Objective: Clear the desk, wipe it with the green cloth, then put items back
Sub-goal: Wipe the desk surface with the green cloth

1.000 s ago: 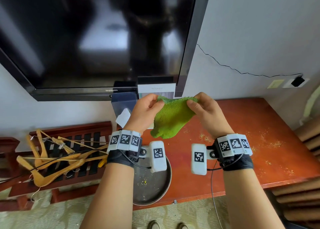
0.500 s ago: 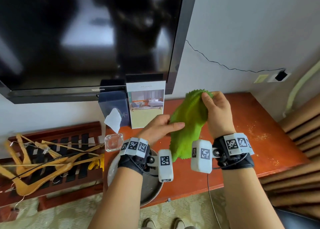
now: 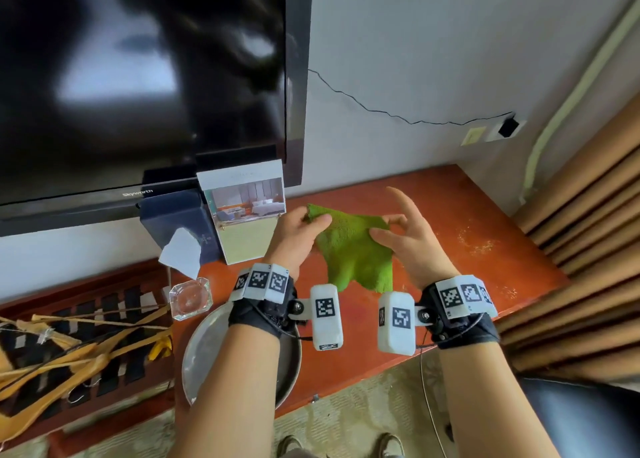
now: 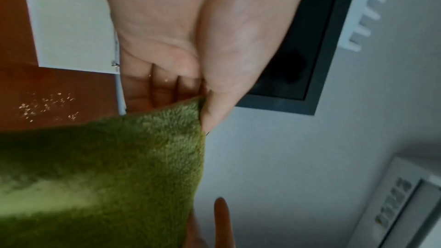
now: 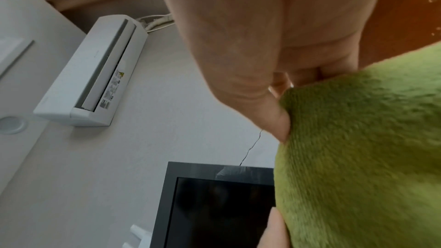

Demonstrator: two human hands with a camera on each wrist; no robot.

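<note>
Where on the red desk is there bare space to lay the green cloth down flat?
The right half of the desk, between the green cloth and the curtain, holds only scattered crumbs. The left end is crowded: tissue box, standing card, glass ashtray and metal tray sit close together.

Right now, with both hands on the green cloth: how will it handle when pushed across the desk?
Likely floppy: the green cloth sags between left hand and right hand. Fluffy pile probably grips the desk, catching crumbs. May bunch when pushed.
</note>
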